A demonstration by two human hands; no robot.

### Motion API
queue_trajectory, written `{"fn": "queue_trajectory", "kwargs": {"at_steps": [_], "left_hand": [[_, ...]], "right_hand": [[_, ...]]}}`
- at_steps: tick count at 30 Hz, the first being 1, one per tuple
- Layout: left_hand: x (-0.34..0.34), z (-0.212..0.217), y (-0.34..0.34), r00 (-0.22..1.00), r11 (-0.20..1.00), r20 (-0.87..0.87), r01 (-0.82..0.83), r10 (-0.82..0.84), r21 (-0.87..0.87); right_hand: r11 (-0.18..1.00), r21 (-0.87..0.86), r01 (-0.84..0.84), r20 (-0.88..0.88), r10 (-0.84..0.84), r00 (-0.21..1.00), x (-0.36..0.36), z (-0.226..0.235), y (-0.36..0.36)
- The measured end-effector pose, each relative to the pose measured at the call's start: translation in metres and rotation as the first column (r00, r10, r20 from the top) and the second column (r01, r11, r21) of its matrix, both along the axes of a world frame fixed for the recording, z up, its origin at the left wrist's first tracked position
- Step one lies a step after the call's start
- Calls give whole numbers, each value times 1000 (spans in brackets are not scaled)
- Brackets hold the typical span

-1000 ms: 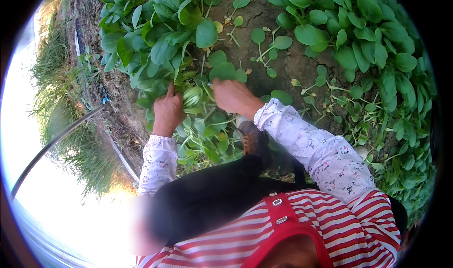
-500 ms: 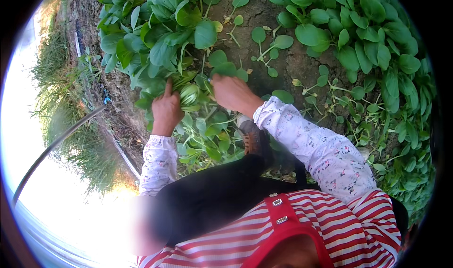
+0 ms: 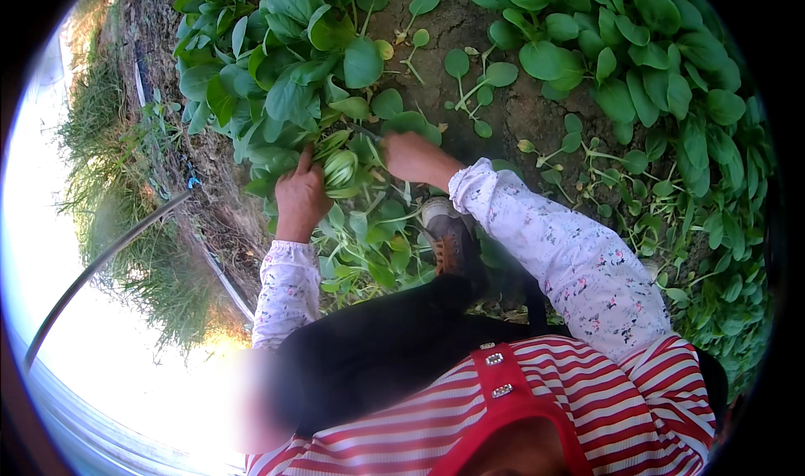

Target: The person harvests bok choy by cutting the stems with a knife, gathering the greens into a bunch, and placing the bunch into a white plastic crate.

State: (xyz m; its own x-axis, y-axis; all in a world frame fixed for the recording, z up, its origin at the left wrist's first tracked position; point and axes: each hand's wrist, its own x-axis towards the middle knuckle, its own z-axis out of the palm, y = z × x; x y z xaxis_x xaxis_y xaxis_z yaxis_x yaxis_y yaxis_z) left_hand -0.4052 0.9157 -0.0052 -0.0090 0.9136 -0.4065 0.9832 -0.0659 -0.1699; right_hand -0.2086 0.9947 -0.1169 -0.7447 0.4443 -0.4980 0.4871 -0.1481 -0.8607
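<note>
My left hand [image 3: 302, 198] is closed at the edge of the dense leafy greens, index finger along the stems and the other fingertips mostly hidden. Against its right side is a bok choy [image 3: 340, 169], its pale green stalks bunched and facing up. Just right of that, my right hand [image 3: 415, 159] is closed, back of the hand up, its fingertips partly behind leaves. A thin dark strip [image 3: 362, 131] shows at its fingertips, too small to name for certain. Uncut-looking bok choy plants [image 3: 293, 90] stand beyond my left hand.
Bare soil [image 3: 453, 23] runs between the left plants and another row of greens [image 3: 646, 65] at right. Loose leaves and small plants [image 3: 482, 86] lie on it. My shoe [image 3: 449, 237] is close below my hands. A curved dark pole [image 3: 101, 262] and grass [image 3: 126, 199] are at left.
My right hand has shifted slightly down and right, and the thin dark strip shows at its fingertips. My left hand and the bok choy have moved very little.
</note>
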Motion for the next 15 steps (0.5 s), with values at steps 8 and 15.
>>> {"fn": "queue_trajectory", "kwargs": {"at_steps": [8, 15], "left_hand": [[5, 2, -3, 1000, 999, -25, -14, 12, -52], [2, -2, -4, 1000, 998, -21, -21, 19, -58]], "right_hand": [[995, 81, 57, 3, -57, 998, 0, 4, -6], [999, 38, 1, 0, -1, 1000, -4, 2, 1]]}}
